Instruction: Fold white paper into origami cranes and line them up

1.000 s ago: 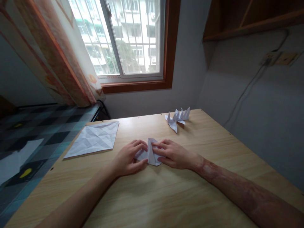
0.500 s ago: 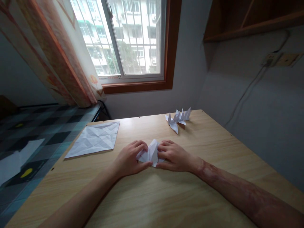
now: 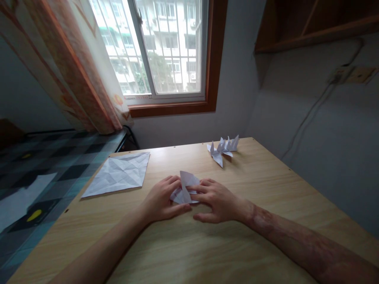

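A partly folded piece of white paper lies at the middle of the wooden table, one flap standing up. My left hand grips its left side, with the thumb along the near edge and the other fingers curled over the far left part. From the right, my right hand reaches over the paper with fingers stretched out, their tips against the raised flap. The right thumb is apart from the paper, pointing left over the table. Both hands cover parts of the folds.
Several folded paper cranes stand at the back right of the table. A creased square paper sheet lies at the back left. Beyond the left edge is a checked bed with white paper. A window is behind.
The paper's central flap has swung up and left. My right hand has let go of the right side, its fingers spreading over the paper and its thumb moving off. My left hand stays put.
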{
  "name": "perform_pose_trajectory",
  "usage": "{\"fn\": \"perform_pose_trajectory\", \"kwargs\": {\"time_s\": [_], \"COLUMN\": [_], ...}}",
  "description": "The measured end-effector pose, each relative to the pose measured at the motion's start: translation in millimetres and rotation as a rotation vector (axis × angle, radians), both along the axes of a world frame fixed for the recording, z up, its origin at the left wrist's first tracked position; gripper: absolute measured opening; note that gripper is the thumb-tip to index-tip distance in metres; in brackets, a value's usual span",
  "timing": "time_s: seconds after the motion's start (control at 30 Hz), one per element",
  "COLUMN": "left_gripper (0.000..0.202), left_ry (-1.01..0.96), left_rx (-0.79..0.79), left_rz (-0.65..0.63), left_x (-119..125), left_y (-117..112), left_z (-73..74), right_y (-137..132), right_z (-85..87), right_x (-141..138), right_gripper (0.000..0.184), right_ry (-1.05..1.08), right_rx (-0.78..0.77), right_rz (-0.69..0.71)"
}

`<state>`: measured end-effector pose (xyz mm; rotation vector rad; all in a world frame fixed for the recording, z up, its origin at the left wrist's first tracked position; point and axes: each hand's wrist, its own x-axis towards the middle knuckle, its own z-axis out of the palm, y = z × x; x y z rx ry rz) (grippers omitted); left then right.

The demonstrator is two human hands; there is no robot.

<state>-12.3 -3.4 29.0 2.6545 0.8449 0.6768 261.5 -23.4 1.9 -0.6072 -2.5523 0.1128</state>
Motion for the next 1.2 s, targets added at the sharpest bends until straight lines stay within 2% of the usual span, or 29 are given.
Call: {"fn": "perform_pose_trajectory", "kwargs": {"time_s": [0.07,0.17,0.37,0.53,0.6,0.73,0.87,0.9,0.97,1.07,1.2], "left_gripper": [0.044,0.038,0.027,0.020,0.017,0.018,0.014,0.012,0.012,0.024,0.035], "left_ry": [-0.001,-0.003,-0.031,-0.097,-0.129,-0.164,-0.133,-0.120,-0.109,-0.149,-0.237], "left_rx": [0.012,0.042,-0.001,-0.128,-0.177,-0.234,-0.215,-0.201,-0.180,-0.200,-0.219], "left_rz": [0.014,0.044,0.036,0.073,0.078,0.081,0.088,0.093,0.097,0.085,0.151], "left_x": [0.7,1.6,1.5,4.7,5.7,5.3,4.3,4.3,4.9,6.6,10.1], "left_y": [0.3,1.1,1.1,1.2,2.1,4.6,5.2,5.2,5.4,6.3,7.4], "left_z": [-1.1,-3.9,-5.0,-5.1,-6.2,-10.4,-14.9,-15.6,-16.2,-16.0,-17.0], "right_y": [-0.8,-0.6,4.2,7.3,6.6,4.5,7.3,8.7,11.3,12.0,7.4], "right_z": [-0.2,-2.5,-11.1,-13.9,-13.2,-12.1,-13.7,-14.1,-14.4,-13.2,-10.4], "right_x": [-1.3,-4.2,-7.1,-4.4,-3.7,-3.5,-2.3,-1.9,-1.4,-1.8,-3.8], "right_gripper": [0.043,0.023,0.011,0.034,0.034,0.033,0.056,0.057,0.047,0.030,0.040], "right_ry": [-0.004,0.013,0.179,0.279,0.268,0.275,0.394,0.400,0.367,0.266,0.177], "right_rx": [0.016,0.016,-0.104,-0.233,-0.251,-0.225,-0.176,-0.193,-0.249,-0.250,-0.170], "right_rz": [-0.019,-0.039,-0.087,-0.158,-0.160,-0.186,-0.302,-0.309,-0.295,-0.262,-0.251]}}
